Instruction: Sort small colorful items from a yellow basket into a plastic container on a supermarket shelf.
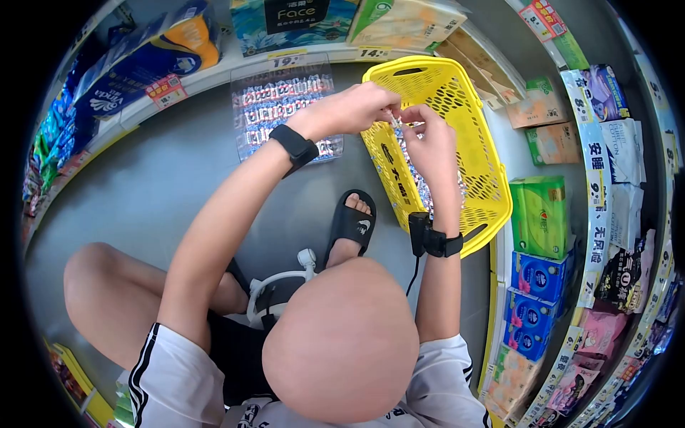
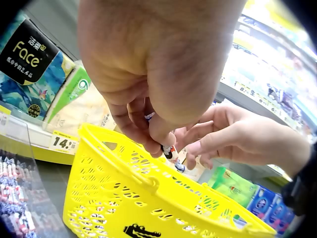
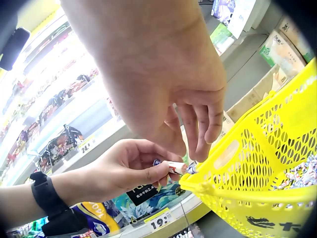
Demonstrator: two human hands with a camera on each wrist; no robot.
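My left hand (image 1: 349, 108) pinches a small twist-wrapped candy (image 3: 176, 167) between thumb and fingers, over the rim of the yellow basket (image 1: 479, 135). The wrapper is white and red with blue twisted ends. In the left wrist view, the free end of the candy points toward my right hand (image 2: 233, 131). The right fingers are loosely bent close by that end, which shows uncovered below the fingertips. Many similar candies (image 3: 302, 173) lie inside the basket. A clear plastic box (image 1: 239, 139) on the floor, left of the basket, holds rows of the same candies.
Tissue packs (image 1: 539, 214) line the shelves on the right. At the back, a low shelf holds a teal Face tissue pack (image 1: 292, 25) and others above price tags. A sandaled foot (image 1: 351, 221) stands on the grey floor between the box and the basket.
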